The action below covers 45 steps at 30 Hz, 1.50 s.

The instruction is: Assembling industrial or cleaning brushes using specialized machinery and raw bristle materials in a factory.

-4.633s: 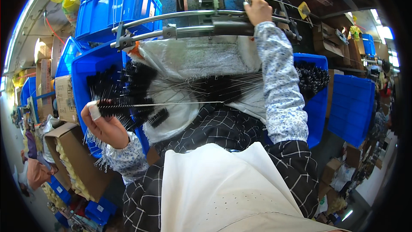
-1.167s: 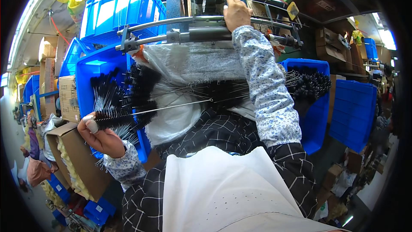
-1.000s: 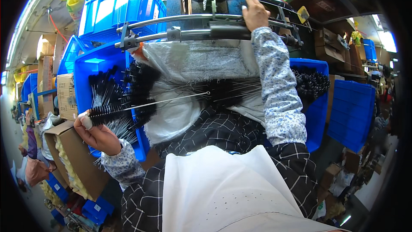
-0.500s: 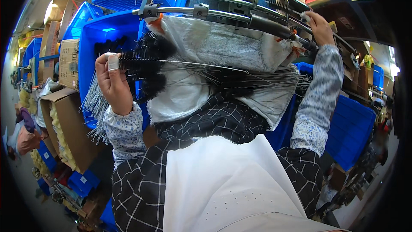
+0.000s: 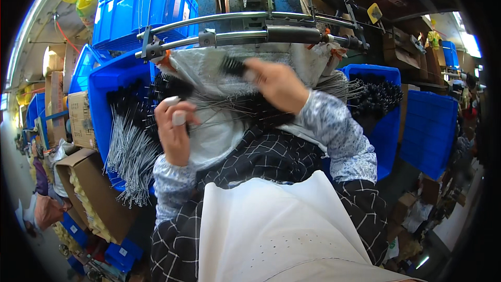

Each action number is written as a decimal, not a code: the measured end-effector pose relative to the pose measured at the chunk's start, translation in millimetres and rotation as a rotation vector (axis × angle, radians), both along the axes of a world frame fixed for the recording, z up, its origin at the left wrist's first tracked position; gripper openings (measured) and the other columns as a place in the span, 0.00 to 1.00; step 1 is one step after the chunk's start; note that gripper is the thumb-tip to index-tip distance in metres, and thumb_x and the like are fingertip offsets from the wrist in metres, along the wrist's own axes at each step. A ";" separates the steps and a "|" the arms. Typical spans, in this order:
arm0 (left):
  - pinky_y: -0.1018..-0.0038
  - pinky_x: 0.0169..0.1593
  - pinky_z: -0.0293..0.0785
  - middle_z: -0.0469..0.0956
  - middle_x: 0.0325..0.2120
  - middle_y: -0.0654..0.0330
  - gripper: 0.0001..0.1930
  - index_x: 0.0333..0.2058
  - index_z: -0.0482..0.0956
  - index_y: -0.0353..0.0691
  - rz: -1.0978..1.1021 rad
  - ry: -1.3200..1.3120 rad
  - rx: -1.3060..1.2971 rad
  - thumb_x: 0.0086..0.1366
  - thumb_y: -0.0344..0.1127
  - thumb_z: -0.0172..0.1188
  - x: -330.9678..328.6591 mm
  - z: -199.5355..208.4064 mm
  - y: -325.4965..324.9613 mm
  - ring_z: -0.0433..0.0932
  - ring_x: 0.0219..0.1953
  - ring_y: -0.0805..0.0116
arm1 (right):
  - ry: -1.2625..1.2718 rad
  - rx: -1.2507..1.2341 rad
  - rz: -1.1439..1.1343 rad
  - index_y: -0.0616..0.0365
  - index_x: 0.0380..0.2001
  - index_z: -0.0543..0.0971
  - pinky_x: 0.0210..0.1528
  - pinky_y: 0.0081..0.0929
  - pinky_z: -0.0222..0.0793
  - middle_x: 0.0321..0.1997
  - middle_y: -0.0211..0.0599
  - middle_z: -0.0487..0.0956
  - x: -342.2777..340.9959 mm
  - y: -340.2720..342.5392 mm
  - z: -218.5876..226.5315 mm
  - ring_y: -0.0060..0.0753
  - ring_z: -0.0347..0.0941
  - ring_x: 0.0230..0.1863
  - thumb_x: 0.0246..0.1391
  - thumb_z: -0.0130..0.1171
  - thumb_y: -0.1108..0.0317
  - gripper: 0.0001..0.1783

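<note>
A black-bristled brush (image 5: 233, 66) is pinched between thumb and fingertips of the right hand (image 5: 276, 83) at the upper middle of the frame, below the metal rail (image 5: 240, 36). The left hand (image 5: 175, 128), at centre left, is half curled with fingers apart; whether anything is held in it cannot be told. More wire stems (image 5: 133, 154) are heaped in the blue bin (image 5: 102, 120) at left. For clean handling, the brush is probably best gripped lightly at its end (crushed bristles may not spring back), with its wire kept clear of the loose stems across the white sheet (image 5: 214, 143).
</note>
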State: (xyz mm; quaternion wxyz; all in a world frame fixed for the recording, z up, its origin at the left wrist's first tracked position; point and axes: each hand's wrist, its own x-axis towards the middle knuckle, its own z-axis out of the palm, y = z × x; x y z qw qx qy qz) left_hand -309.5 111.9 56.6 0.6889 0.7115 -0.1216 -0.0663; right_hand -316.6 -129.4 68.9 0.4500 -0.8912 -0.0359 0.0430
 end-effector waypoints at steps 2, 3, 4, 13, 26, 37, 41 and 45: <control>0.81 0.28 0.65 0.70 0.25 0.60 0.11 0.39 0.63 0.37 0.189 -0.094 0.467 0.62 0.37 0.44 -5.9 2.2 43.1 0.67 0.22 0.76 | -0.283 -0.349 -0.312 0.53 0.39 0.73 0.28 0.27 0.69 0.25 0.36 0.76 37.2 -45.4 -18.3 0.31 0.72 0.25 0.48 0.50 0.68 0.12; 0.80 0.28 0.65 0.70 0.24 0.60 0.10 0.37 0.65 0.36 0.242 -0.210 0.718 0.61 0.35 0.46 -4.6 1.0 50.1 0.67 0.23 0.75 | -0.398 -0.638 -0.408 0.52 0.37 0.74 0.26 0.26 0.68 0.23 0.33 0.75 53.0 -75.5 -24.2 0.28 0.68 0.21 0.49 0.50 0.67 0.11; 0.78 0.29 0.66 0.70 0.25 0.58 0.08 0.36 0.66 0.35 0.236 -0.137 0.876 0.60 0.33 0.48 -5.6 1.2 58.1 0.69 0.24 0.71 | -0.478 -0.776 -0.483 0.49 0.37 0.75 0.29 0.28 0.66 0.23 0.30 0.75 65.9 -101.6 -35.3 0.29 0.68 0.24 0.49 0.49 0.65 0.11; 0.74 0.31 0.67 0.71 0.27 0.56 0.07 0.34 0.69 0.34 0.243 -0.014 0.888 0.55 0.28 0.51 -9.7 -13.7 78.8 0.71 0.28 0.63 | -0.333 -0.926 -0.526 0.41 0.39 0.75 0.40 0.31 0.57 0.32 0.26 0.76 105.0 -113.3 -52.4 0.30 0.66 0.36 0.49 0.48 0.61 0.13; 0.80 0.28 0.63 0.70 0.22 0.61 0.08 0.30 0.68 0.33 0.192 -0.111 0.728 0.59 0.33 0.50 0.3 -5.7 59.4 0.66 0.23 0.74 | -0.362 -1.020 -0.482 0.36 0.43 0.73 0.47 0.30 0.50 0.39 0.25 0.74 120.2 -137.3 -69.2 0.30 0.61 0.44 0.51 0.47 0.62 0.15; 0.75 0.45 0.65 0.70 0.32 0.56 0.08 0.35 0.64 0.34 0.501 -0.337 0.393 0.63 0.32 0.40 13.9 10.6 91.1 0.69 0.35 0.69 | -0.414 -0.843 -0.387 0.36 0.40 0.75 0.49 0.36 0.49 0.39 0.25 0.74 123.6 -134.4 -68.9 0.30 0.59 0.47 0.53 0.44 0.65 0.14; 0.76 0.45 0.65 0.70 0.32 0.56 0.09 0.36 0.64 0.34 0.578 -0.429 0.224 0.63 0.33 0.40 22.6 34.3 108.4 0.69 0.35 0.70 | -0.328 -0.917 -0.364 0.36 0.45 0.71 0.52 0.42 0.44 0.45 0.27 0.71 125.0 -146.3 -76.1 0.33 0.55 0.52 0.54 0.41 0.67 0.17; 0.81 0.39 0.66 0.69 0.31 0.57 0.10 0.36 0.64 0.34 0.741 -0.370 -0.003 0.63 0.36 0.41 10.8 51.5 107.3 0.68 0.32 0.74 | -0.173 -1.058 -0.465 0.43 0.51 0.63 0.50 0.46 0.44 0.56 0.33 0.57 105.8 -133.3 -53.8 0.37 0.49 0.55 0.49 0.46 0.61 0.23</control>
